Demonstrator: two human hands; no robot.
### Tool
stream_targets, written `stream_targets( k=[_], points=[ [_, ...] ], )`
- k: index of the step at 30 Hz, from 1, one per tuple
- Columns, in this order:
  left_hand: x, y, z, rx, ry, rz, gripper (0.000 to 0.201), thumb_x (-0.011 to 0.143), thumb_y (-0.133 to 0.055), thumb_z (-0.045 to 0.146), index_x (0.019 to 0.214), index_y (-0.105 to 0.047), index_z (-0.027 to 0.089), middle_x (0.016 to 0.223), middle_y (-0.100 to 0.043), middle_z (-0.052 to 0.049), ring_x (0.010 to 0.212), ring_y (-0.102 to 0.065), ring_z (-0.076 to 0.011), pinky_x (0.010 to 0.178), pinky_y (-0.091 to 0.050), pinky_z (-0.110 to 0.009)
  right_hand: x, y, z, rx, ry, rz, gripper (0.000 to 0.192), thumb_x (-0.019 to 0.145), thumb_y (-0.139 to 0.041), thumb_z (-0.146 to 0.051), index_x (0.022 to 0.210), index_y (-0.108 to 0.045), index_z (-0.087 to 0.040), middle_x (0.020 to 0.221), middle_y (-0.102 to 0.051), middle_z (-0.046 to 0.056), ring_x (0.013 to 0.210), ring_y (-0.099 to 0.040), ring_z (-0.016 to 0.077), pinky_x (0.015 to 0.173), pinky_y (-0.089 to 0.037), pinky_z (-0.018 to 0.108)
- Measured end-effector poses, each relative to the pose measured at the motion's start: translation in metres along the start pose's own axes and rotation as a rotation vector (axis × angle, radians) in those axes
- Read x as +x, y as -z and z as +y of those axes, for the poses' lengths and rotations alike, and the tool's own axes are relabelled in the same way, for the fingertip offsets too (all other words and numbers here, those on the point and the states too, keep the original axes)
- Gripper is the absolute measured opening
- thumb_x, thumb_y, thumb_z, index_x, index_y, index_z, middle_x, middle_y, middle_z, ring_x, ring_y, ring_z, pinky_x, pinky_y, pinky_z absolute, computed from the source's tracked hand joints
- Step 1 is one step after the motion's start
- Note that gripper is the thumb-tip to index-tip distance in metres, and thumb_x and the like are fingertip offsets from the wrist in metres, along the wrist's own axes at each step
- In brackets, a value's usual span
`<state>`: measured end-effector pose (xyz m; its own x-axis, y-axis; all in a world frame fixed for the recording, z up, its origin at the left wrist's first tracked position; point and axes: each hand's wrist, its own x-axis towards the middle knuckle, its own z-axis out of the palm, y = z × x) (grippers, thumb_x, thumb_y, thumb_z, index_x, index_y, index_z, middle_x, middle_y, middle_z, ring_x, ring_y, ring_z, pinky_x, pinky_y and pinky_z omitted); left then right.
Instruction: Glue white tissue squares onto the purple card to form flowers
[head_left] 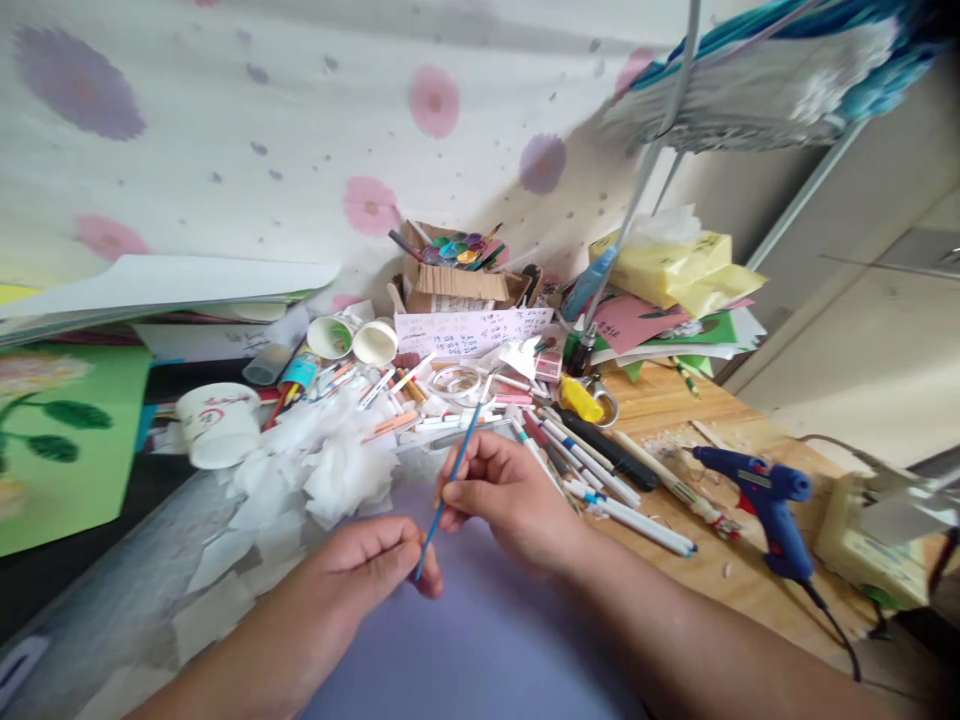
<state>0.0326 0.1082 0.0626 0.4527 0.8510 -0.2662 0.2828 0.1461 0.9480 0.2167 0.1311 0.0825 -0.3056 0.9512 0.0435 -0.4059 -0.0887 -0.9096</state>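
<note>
A thin blue stick stands slantwise between my two hands. My right hand grips its middle between thumb and fingers. At its lower end my left hand is closed, the thumb pressed against the fingers and the stick. Whether the left fingers hold anything else is hidden. Both hands are above a smooth grey-purple surface. Just left of them lies a heap of crumpled white tissue-like pieces, with flat white squares below it.
Several markers lie right of my hands, near a blue glue gun with a cord. Behind are a tape roll, a cardboard box with paints, and paper cups. A green flower picture is at left.
</note>
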Motion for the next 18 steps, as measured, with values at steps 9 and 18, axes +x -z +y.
stream_targets(
  k=[9, 18],
  points=[
    [0.0, -0.0003, 0.0064, -0.12, -0.019, -0.062, 0.035, 0.088, -0.047, 0.048, 0.077, -0.063, 0.019, 0.08, -0.063, -0.001, 0.084, -0.052, -0.0182, 0.08, -0.035, -0.031, -0.0028, -0.0007, 0.001, 0.016, -0.039, 0.007, 0.02, 0.065, -0.074, -0.021, 0.073, -0.057, -0.015, 0.061, -0.06, -0.004, 0.049, -0.058, 0.0071, 0.052, -0.048, 0.019],
    [-0.0015, -0.0006, 0.0083, -0.09, -0.026, -0.06, 0.026, 0.083, -0.054, 0.043, 0.078, -0.066, 0.019, 0.081, -0.064, 0.0, 0.083, -0.051, -0.0175, 0.077, -0.034, -0.029, -0.0029, -0.0005, 0.0024, -0.001, -0.004, 0.024, 0.019, 0.066, -0.074, -0.02, 0.073, -0.057, -0.016, 0.063, -0.06, -0.004, 0.05, -0.058, 0.0072, 0.053, -0.047, 0.019]
  ],
)
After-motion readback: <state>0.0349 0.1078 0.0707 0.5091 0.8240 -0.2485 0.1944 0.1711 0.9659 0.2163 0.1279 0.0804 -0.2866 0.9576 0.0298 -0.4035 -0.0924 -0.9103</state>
